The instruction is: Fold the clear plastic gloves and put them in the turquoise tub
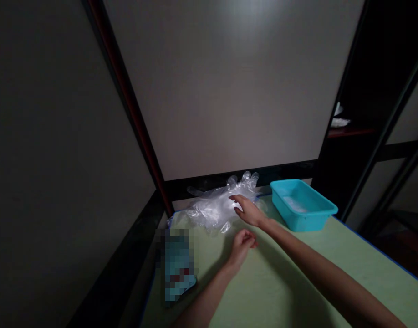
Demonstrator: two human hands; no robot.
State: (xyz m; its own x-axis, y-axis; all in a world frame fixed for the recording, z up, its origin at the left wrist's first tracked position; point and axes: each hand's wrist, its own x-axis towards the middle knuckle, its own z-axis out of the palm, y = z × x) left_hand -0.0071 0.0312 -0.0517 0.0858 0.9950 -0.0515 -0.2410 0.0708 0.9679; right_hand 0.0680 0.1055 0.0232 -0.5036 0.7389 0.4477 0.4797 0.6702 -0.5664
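Observation:
A heap of clear disposable plastic gloves [214,212] lies at the far end of the table, with some glove fingers sticking up at its back edge. My right hand [248,212] is over the right side of this heap, fingers apart and stretched toward the left; I see nothing held in it, and whether it touches the plastic I cannot tell. Nearer to me, my left hand [241,246] is just above the tabletop with its fingers curled in, and no object shows in it.
A turquoise plastic basin [306,222] stands at the right, with something whitish inside. On the left is a blurred-out greenish item [178,269]. The pale green table [260,296] has a blue edge and meets cabinet panels [229,100]. A dark open shelf [352,131] is at the right.

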